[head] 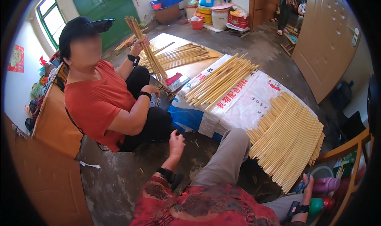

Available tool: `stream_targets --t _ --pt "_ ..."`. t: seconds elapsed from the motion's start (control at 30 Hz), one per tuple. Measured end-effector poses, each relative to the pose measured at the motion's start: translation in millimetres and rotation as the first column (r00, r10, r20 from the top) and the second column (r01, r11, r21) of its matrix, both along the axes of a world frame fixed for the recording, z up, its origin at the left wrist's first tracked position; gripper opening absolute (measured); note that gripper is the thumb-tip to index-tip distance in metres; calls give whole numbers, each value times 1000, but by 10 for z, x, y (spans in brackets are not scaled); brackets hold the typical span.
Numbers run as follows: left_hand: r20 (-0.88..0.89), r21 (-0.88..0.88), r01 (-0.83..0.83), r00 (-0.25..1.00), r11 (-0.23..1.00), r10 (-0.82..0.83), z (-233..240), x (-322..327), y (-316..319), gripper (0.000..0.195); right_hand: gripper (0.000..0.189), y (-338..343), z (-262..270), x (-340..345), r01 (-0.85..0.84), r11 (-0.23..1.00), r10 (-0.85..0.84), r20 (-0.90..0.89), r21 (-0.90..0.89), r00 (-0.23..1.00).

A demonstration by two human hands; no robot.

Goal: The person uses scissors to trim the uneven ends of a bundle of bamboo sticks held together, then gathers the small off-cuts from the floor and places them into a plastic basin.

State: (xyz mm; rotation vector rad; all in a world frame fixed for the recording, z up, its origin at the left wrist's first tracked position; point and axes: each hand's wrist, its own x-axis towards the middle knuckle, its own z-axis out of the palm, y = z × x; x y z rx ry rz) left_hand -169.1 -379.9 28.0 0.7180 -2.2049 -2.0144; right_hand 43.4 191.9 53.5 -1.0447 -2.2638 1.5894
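Note:
My left hand [176,142] hangs over the floor beside my knee, its fingers apart and partly curled with nothing between them. At the lower right my right hand [308,185] grips blue-handled scissors [303,183], whose blades I cannot make out. A wide layer of cut plant stalks [285,136] lies on the near right end of the low table, left of and beyond my right hand. Farther along, a smaller bundle of stalks [221,80] rests on a white woven feed sack [235,104] that covers the table.
A co-worker in a red shirt [95,98] sits at left, one hand holding upright stalks [148,53]. More stalks [181,56] lie on the table's far end. A purple bottle [326,185] and a wooden frame [357,166] stand at right. Stalk scraps litter the floor.

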Motion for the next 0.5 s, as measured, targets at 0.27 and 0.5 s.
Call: stream_targets --t 0.27,0.5 --pt "-427 -809 252 370 532 -825 521 487 1119 34 24 -43 34 -2 15 999 -16 -8 -31 1000" --pt "-78 -989 99 270 108 -960 440 622 1336 31 25 90 -26 134 -27 999 29 80 -26 996"
